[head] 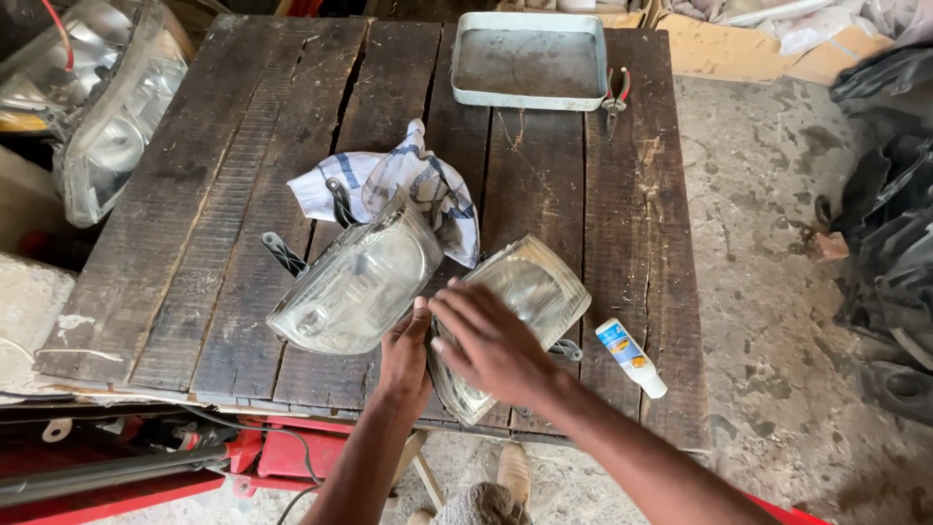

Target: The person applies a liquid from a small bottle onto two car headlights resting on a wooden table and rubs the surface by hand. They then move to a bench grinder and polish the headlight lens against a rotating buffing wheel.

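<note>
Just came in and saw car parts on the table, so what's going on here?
A person is working on two car headlights on a rough wooden table. The right hand lies flat on the right headlight; the left hand rests at the edge of the left headlight. A striped cloth lies behind them, a small white tube to the right, and a metal tray and pliers at the far edge.

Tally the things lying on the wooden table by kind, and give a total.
Headlights: 2, one by the left hand, one under the right hand
Cloth, white with blue stripes: 1
Metal tray: 1
Pliers: 1
Small white tube: 1
Total: 6
</note>
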